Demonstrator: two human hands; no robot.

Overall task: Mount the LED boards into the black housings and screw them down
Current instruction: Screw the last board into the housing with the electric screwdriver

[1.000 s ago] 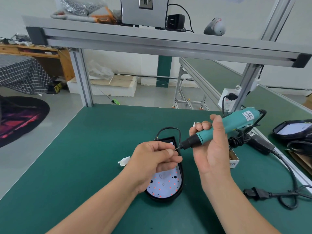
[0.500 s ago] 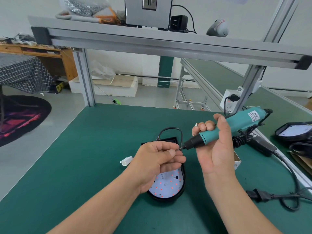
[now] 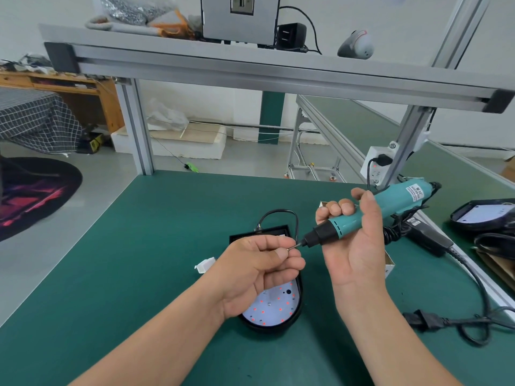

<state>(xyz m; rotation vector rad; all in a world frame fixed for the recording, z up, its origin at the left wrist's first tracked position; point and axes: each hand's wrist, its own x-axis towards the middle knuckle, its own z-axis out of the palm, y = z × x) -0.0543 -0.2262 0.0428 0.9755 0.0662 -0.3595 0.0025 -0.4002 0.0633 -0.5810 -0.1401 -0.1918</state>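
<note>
A black housing [image 3: 297,316] lies on the green bench with a white LED board [image 3: 274,306] seated in it, red dots across the board. My left hand [image 3: 256,271] hovers above the housing and pinches a small screw [image 3: 289,248] between thumb and forefinger. My right hand [image 3: 354,243] grips a teal electric screwdriver [image 3: 370,211], tilted down to the left. Its bit tip touches the screw at my left fingertips. My left hand hides the housing's upper half.
A small white plastic part [image 3: 205,264] lies left of the housing. A cardboard box [image 3: 389,264] sits behind my right wrist. Black power cables [image 3: 473,296] and a plug [image 3: 423,320] trail at right. Another housing with board [image 3: 485,217] rests far right. Aluminium frame posts [image 3: 136,126] stand behind.
Both hands have stayed together above the housing, with only a slight shift of the view. The screwdriver bit remains at the screw in my left fingers.
</note>
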